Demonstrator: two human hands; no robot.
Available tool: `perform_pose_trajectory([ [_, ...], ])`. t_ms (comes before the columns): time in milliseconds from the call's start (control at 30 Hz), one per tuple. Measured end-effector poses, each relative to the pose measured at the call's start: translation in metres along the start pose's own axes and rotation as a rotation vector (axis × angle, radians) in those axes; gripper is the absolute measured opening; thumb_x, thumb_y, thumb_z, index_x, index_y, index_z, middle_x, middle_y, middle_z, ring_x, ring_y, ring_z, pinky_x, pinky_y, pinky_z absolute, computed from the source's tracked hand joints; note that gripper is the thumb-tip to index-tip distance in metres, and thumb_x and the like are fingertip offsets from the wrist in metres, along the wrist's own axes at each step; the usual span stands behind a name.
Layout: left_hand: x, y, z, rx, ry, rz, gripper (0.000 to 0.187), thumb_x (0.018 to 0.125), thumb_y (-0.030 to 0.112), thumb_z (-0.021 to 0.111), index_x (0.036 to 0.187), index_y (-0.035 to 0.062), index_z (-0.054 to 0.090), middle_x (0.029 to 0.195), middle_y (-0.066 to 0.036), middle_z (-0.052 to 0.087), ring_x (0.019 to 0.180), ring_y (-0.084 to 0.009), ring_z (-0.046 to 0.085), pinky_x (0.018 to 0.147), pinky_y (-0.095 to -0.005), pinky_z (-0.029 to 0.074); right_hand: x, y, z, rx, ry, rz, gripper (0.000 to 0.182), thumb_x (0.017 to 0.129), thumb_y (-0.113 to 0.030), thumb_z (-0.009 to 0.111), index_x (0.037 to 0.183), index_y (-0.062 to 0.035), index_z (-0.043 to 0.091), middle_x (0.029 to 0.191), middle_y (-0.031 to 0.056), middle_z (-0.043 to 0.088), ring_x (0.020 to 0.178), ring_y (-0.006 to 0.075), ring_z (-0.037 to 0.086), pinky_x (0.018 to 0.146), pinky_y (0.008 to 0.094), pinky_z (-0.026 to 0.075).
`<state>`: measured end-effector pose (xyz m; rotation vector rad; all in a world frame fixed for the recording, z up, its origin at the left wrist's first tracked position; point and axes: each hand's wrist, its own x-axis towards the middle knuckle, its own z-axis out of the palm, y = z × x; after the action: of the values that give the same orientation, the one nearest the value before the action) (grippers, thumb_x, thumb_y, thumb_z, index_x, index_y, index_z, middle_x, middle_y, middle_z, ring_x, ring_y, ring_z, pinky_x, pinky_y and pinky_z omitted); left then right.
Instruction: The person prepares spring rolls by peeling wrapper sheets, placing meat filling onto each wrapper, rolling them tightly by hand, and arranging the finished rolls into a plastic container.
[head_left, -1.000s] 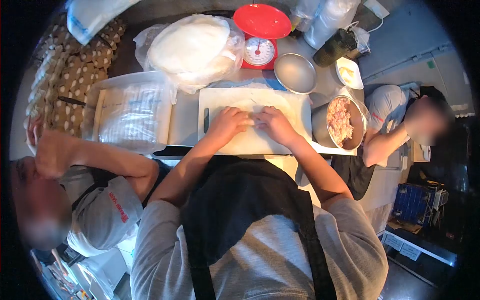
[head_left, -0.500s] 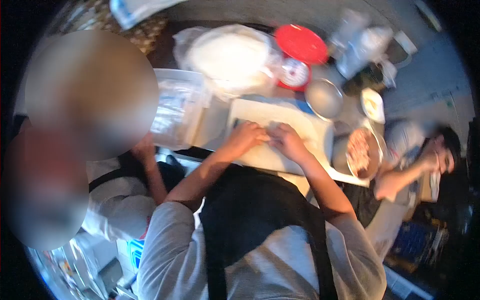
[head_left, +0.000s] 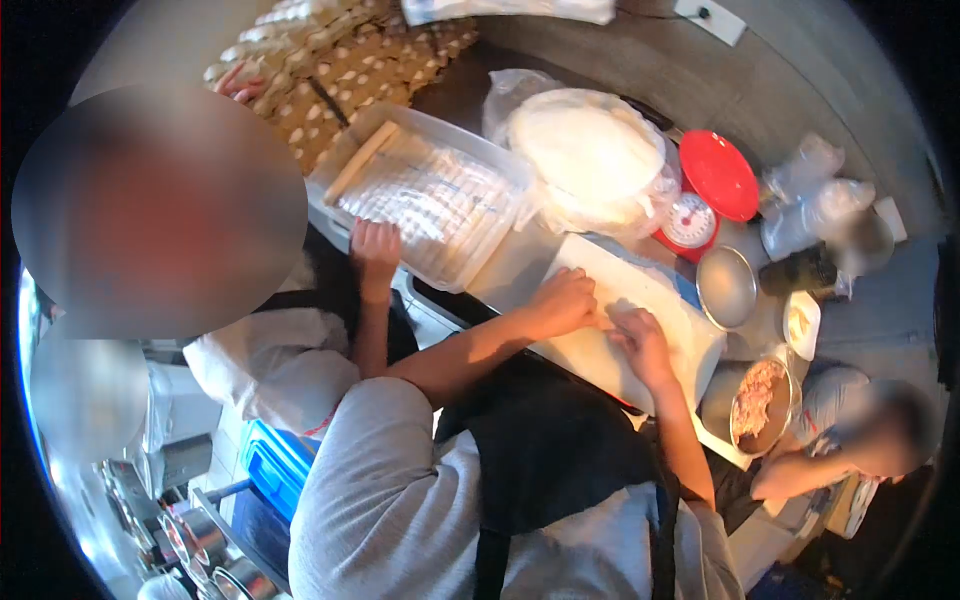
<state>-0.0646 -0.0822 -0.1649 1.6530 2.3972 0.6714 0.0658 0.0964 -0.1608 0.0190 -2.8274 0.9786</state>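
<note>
Both hands rest close together over a pale cutting board (head_left: 650, 285). My left hand (head_left: 565, 302) is curled, its fingers bent down toward the board. My right hand (head_left: 638, 340) lies just to the right with bent fingers, near a small piece of dough (head_left: 604, 318) between the hands. What either hand grips is too small to make out. Right of the board stands a metal bowl of minced filling (head_left: 758, 400). Behind the board a large white mass (head_left: 585, 140) sits in clear plastic.
A co-worker's hand (head_left: 376, 245) touches a plastic tub (head_left: 450, 130). A red scale (head_left: 690, 222), a metal bowl (head_left: 726, 288) and a white dish (head_left: 802, 325) stand at the back right. Egg trays (head_left: 370, 70) are at the back left; another person sits at the right.
The view has swung left, so the board and bowls appear farther right and lower. The co-worker's hand now shows at the tub. My hands remain close together on the board.
</note>
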Motion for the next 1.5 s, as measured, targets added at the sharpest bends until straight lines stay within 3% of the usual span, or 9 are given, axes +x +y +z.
perform_pose_trajectory([
  [200,0.078,0.0,0.039,-0.326,0.0,0.269,0.025,0.088,0.022,0.06,0.108,0.0084,0.067,0.12,-0.01,0.062,0.119,-0.0273,0.051,0.105,-0.0429,0.035,-0.049,0.06,-0.04,-0.082,-0.036,0.083,0.023,0.071,-0.012,0.075,0.092,-0.0081,0.069,0.088,0.0109,0.06,0.089,0.0307,0.057,0.079,0.0391,0.046],
  [433,0.101,-0.016,0.069,-0.396,-0.035,0.306,0.029,0.09,0.022,0.058,0.114,0.0069,0.066,0.127,-0.01,0.059,0.127,-0.0268,0.046,0.109,-0.041,0.032,-0.061,0.053,-0.037,0.024,0.009,0.114,0.029,0.068,-0.012,0.077,0.096,-0.009,0.068,0.091,0.0094,0.06,0.091,0.031,0.056,0.083,0.0392,0.045],
  [700,0.099,-0.015,0.07,-0.412,-0.009,0.274,0.028,0.089,0.025,0.058,0.11,0.0086,0.068,0.122,-0.009,0.062,0.125,-0.0254,0.048,0.108,-0.04,0.032,-0.076,0.055,-0.04,0.012,0.099,0.185,0.034,0.064,-0.012,0.079,0.096,-0.0095,0.068,0.09,0.008,0.06,0.091,0.029,0.056,0.084,0.0379,0.045],
  [800,0.102,-0.018,0.07,-0.442,-0.04,0.28,0.029,0.091,0.025,0.057,0.112,0.0079,0.067,0.124,-0.009,0.061,0.126,-0.0262,0.046,0.108,-0.0404,0.032,-0.054,0.039,-0.054,-0.146,-0.051,0.138,0.034,0.062,-0.01,0.08,0.093,-0.0083,0.067,0.089,0.0088,0.06,0.089,0.0295,0.057,0.081,0.0376,0.046],
  [900,0.104,-0.021,0.072,-0.489,-0.049,0.267,0.03,0.092,0.026,0.056,0.112,0.007,0.067,0.124,-0.009,0.061,0.126,-0.0266,0.046,0.108,-0.0406,0.033,-0.029,0.039,-0.02,0.172,-0.062,0.135,0.032,0.061,-0.007,0.08,0.089,-0.0075,0.064,0.088,0.0097,0.059,0.086,0.03,0.057,0.078,0.0379,0.047],
  [1033,0.106,-0.022,0.073,-0.519,-0.048,0.247,0.03,0.093,0.028,0.056,0.11,0.0078,0.069,0.123,-0.009,0.062,0.125,-0.027,0.047,0.107,-0.0404,0.034,-0.027,0.032,-0.001,0.032,0.026,0.152,0.033,0.061,-0.005,0.079,0.089,-0.0067,0.062,0.086,0.0103,0.059,0.085,0.0302,0.059,0.076,0.0385,0.048],
  [1133,0.104,-0.023,0.076,-0.541,-0.047,0.245,0.03,0.093,0.03,0.055,0.109,0.0083,0.069,0.123,-0.009,0.062,0.125,-0.0273,0.047,0.107,-0.0401,0.034,-0.024,0.029,-0.005,0.052,-0.051,0.18,0.034,0.06,-0.005,0.079,0.089,-0.0064,0.062,0.088,0.0103,0.059,0.086,0.0306,0.059,0.077,0.0384,0.048],
  [1367,0.111,-0.029,0.093,-0.585,-0.03,0.224,0.036,0.096,0.033,0.049,0.108,0.0059,0.069,0.121,-0.01,0.063,0.123,-0.0273,0.049,0.107,-0.0405,0.033,-0.001,0.013,0.021,0.153,0.079,0.107,0.031,0.061,-0.002,0.077,0.088,-0.0043,0.062,0.088,0.0105,0.061,0.084,0.0296,0.06,0.075,0.0368,0.049],
  [1500,0.116,-0.032,0.097,-0.683,-0.019,0.257,0.038,0.095,0.035,0.049,0.105,0.0041,0.069,0.117,-0.015,0.064,0.118,-0.0291,0.053,0.105,-0.0415,0.036,0.005,0.019,0.024,0.069,-0.021,0.1,0.032,0.061,-0.001,0.077,0.091,-0.002,0.064,0.089,0.0115,0.063,0.082,0.0264,0.063,0.075,0.0351,0.052],
])
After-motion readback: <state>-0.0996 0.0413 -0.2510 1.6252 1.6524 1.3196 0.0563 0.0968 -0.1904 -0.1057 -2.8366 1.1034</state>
